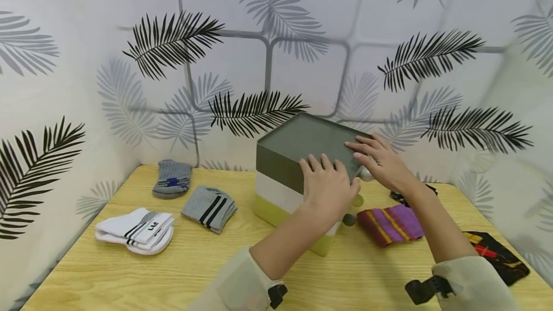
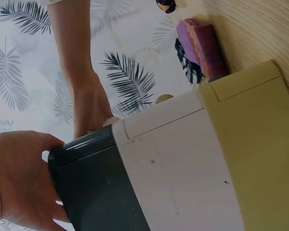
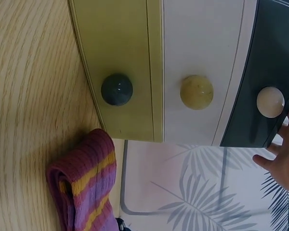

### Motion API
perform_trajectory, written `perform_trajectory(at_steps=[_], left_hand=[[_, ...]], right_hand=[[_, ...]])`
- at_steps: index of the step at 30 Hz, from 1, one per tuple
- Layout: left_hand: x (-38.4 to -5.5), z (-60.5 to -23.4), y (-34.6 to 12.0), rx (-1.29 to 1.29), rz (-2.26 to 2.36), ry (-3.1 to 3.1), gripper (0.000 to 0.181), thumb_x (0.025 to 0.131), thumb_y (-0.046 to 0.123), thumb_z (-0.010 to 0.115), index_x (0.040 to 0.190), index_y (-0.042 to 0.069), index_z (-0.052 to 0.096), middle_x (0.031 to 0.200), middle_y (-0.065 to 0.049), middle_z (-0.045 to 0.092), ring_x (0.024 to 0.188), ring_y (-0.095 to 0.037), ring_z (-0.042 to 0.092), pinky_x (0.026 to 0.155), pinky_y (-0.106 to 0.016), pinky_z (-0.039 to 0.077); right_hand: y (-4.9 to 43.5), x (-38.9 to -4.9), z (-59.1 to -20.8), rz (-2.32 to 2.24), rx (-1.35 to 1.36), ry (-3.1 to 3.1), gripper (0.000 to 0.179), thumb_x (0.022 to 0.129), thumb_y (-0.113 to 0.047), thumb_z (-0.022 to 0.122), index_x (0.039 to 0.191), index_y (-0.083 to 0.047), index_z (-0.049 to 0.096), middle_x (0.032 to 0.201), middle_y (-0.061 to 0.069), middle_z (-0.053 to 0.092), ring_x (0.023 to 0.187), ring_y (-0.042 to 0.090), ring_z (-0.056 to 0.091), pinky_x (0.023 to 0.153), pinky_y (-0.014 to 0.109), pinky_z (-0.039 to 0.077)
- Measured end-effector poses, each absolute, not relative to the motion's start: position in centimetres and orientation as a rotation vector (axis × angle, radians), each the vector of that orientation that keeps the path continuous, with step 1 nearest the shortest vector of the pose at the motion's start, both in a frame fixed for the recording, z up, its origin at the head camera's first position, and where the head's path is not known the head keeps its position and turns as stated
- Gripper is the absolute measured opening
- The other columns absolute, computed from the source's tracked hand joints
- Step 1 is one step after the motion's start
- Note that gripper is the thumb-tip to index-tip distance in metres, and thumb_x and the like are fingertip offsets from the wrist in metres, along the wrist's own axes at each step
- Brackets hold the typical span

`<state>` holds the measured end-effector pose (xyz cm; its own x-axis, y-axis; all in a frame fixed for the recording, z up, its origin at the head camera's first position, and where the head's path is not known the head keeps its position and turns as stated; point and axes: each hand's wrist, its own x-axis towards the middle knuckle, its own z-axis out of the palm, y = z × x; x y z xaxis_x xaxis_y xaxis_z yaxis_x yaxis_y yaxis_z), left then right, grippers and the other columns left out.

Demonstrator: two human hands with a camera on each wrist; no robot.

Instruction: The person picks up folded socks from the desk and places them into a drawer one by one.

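Observation:
A small three-drawer box stands mid-table, with a dark green top drawer point(image 2: 101, 183), a white middle drawer point(image 2: 178, 168) and a yellow-green bottom drawer point(image 2: 260, 139). The drawer fronts carry round knobs: a whitish knob point(image 3: 270, 102), a yellow knob point(image 3: 196, 92) and a dark knob point(image 3: 116, 89). My left hand point(image 1: 326, 188) rests on the box's near top edge, fingers reaching over onto the dark green lid point(image 1: 306, 138). At the right top edge, above the whitish knob, my right hand point(image 1: 384, 164) touches the lid with extended fingers. Neither hand grips anything.
Left of the box lie white socks point(image 1: 134, 229), grey striped socks point(image 1: 210, 208) and grey socks with a blue mark point(image 1: 173, 179). To its right are a folded purple striped sock point(image 1: 390, 224), a black patterned bundle point(image 1: 402, 197) and a black-red folded cloth item point(image 1: 492, 253). Leaf-print fabric hangs behind.

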<state>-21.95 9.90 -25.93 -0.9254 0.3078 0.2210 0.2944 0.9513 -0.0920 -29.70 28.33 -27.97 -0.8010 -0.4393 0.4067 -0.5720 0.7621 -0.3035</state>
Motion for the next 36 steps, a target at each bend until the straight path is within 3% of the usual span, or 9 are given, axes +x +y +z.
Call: perform_trajectory(at_steps=[21,28,31,36], left_hand=[[-23.3,-26.7,4.6,-0.759,0.002,-2.816,0.057,0.099,0.049,0.020,0.144,0.018,0.035,0.146,-0.011,0.029,0.133,-0.035,0.022,0.104,-0.056,0.012],[-23.7,-26.1,2.7,-0.889,-0.101,-2.876,0.055,0.099,0.047,0.023,0.145,0.018,0.031,0.149,-0.009,0.023,0.135,-0.033,0.014,0.106,-0.053,0.004],[-23.9,-25.9,1.8,-0.948,-0.154,-2.885,0.054,0.100,0.046,0.025,0.146,0.018,0.030,0.149,-0.008,0.021,0.136,-0.031,0.011,0.106,-0.051,0.000],[-24.3,-25.6,0.3,-1.035,-0.270,-2.873,0.053,0.099,0.045,0.030,0.145,0.018,0.031,0.149,-0.006,0.022,0.137,-0.027,0.010,0.107,-0.046,-0.003]], right_hand=[[25.1,-27.2,-27.7,0.453,0.620,-2.720,0.056,0.098,-0.048,0.031,0.138,-0.011,0.044,0.142,0.023,0.029,0.133,0.044,0.008,0.101,0.061,0.008],[23.9,-25.8,-27.5,0.294,0.548,-2.756,0.063,0.097,-0.053,0.023,0.140,-0.011,0.040,0.140,0.024,0.032,0.133,0.039,0.015,0.105,0.054,0.005],[23.1,-25.3,-27.4,0.197,0.519,-2.759,0.061,0.098,-0.051,0.023,0.140,-0.011,0.040,0.139,0.024,0.034,0.132,0.037,0.020,0.106,0.052,0.004],[22.5,-24.4,-27.2,-0.182,0.652,-2.654,0.044,0.099,-0.025,0.042,0.140,-0.009,0.037,0.135,0.019,0.042,0.125,0.041,0.033,0.103,0.056,0.014]])
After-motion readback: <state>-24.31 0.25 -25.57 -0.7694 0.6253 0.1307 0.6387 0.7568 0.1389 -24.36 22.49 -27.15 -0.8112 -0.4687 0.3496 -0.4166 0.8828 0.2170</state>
